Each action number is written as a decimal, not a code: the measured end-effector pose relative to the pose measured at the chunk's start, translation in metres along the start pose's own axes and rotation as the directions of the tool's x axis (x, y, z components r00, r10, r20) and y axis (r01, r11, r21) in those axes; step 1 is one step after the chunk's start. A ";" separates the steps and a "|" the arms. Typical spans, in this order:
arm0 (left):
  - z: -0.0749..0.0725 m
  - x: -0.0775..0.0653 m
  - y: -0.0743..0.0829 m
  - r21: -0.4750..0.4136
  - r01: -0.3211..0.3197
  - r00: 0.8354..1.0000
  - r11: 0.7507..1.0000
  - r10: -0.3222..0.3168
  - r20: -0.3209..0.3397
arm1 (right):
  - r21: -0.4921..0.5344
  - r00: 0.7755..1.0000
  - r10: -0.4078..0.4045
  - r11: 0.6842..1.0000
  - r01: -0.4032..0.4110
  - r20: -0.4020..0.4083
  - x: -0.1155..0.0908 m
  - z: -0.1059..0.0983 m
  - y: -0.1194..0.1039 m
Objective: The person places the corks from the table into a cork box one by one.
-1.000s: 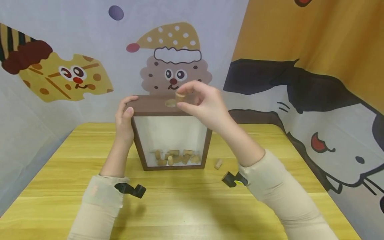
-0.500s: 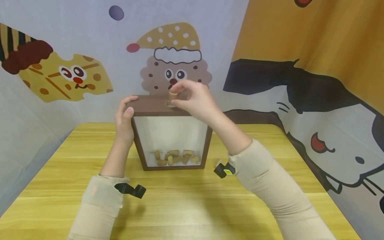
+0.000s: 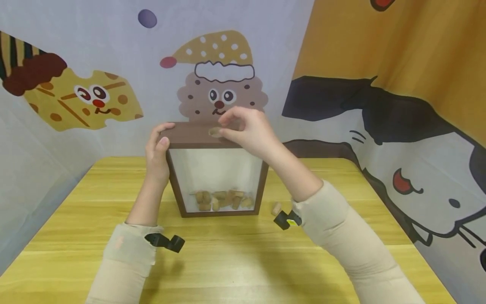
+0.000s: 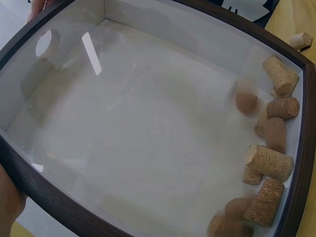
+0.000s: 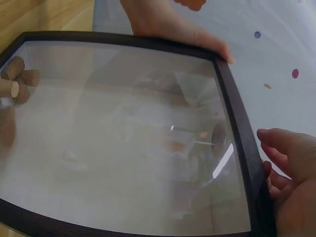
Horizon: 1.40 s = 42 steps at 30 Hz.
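A dark brown wooden box frame (image 3: 186, 137) with a clear front stands upright on the table. My left hand (image 3: 157, 154) grips its upper left corner, thumb toward the front and fingers over the top. Beside the round hole (image 3: 214, 132) in the top, my right hand (image 3: 252, 131) hovers with thumb and fingers apart, nothing between them. Several corks (image 4: 269, 162) lie along the bottom inside. In the left wrist view one blurred cork (image 4: 246, 102) shows just above that pile, and others at the lower end are blurred too.
One loose cork (image 3: 276, 207) lies on the wooden table (image 3: 228, 261), right of the box and close to the right wrist camera (image 3: 282, 219). Behind the table hangs a cartoon-printed cloth (image 3: 159, 93).
My right hand has moved left to the hole and let go of the cork it pinched; that cork has dropped inside and the pile has shifted. My left hand has stayed put.
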<state>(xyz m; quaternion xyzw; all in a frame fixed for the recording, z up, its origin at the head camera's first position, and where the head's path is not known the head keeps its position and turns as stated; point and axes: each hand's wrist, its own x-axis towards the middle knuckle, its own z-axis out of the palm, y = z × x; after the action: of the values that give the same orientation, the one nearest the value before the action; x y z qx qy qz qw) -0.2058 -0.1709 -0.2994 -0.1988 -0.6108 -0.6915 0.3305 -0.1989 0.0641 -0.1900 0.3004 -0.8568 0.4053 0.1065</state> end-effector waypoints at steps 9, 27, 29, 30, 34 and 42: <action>0.000 0.000 0.000 0.004 -0.013 1.000 1.000 0.013 0.010 | 0.059 0.995 -0.028 0.998 0.034 -0.093 -0.044 -0.005 -0.005; -0.001 0.000 0.000 0.012 -0.013 1.000 1.000 0.013 0.016 | 0.134 0.994 0.107 0.986 -0.103 -0.025 -0.138 0.009 0.066; -0.001 0.000 0.000 0.011 -0.016 1.000 1.000 0.016 0.015 | 0.114 0.993 0.118 0.987 -0.114 -0.029 -0.145 0.011 0.076; -0.001 0.000 0.000 0.009 -0.018 1.000 1.000 0.017 0.014 | 0.109 0.992 0.124 0.987 -0.120 -0.033 -0.149 0.011 0.081; -0.002 0.000 0.000 0.006 -0.015 1.000 1.000 0.015 0.015 | 0.099 0.986 0.164 0.982 -0.160 -0.038 -0.160 0.014 0.100; 0.000 0.000 0.001 0.010 0.005 1.000 1.000 -0.005 0.013 | 0.053 0.950 0.311 0.949 -0.311 0.009 -0.175 0.021 0.133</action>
<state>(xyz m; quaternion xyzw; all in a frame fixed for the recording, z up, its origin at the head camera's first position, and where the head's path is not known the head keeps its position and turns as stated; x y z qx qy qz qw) -0.2045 -0.1713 -0.2986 -0.2001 -0.6170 -0.6878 0.3259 -0.1381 0.1888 -0.3624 0.1644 -0.8823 0.4399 0.0329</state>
